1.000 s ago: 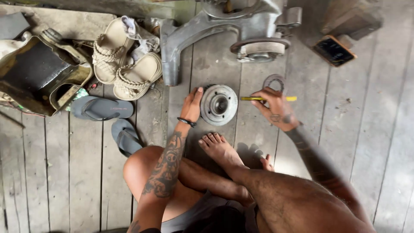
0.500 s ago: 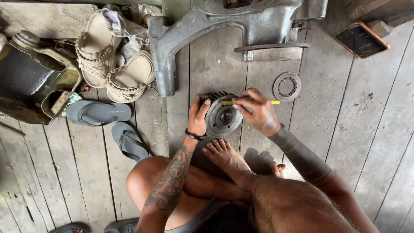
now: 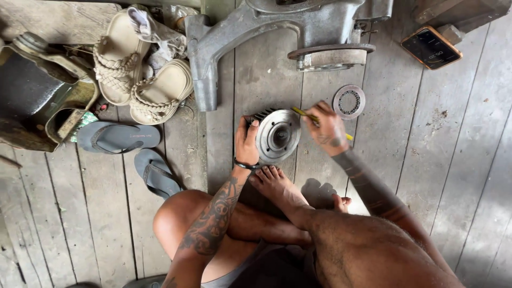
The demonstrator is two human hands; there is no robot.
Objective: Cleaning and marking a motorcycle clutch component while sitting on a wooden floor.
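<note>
1. Two woven sandals (image 3: 140,74) and two blue flip-flops (image 3: 136,152) are lying on the plank floor (image 3: 80,213), set aside left of the seated person.
2. The left hand (image 3: 247,144) is gripping the rim of a finned metal disc (image 3: 278,136), tilting it up off the boards, apparently to steady it.
3. The right hand (image 3: 328,129) is closing around a yellow tool (image 3: 304,113), pointing it at the disc's edge.
4. A toothed ring (image 3: 349,101) and a phone (image 3: 431,48) are lying well apart, farther right.
</note>
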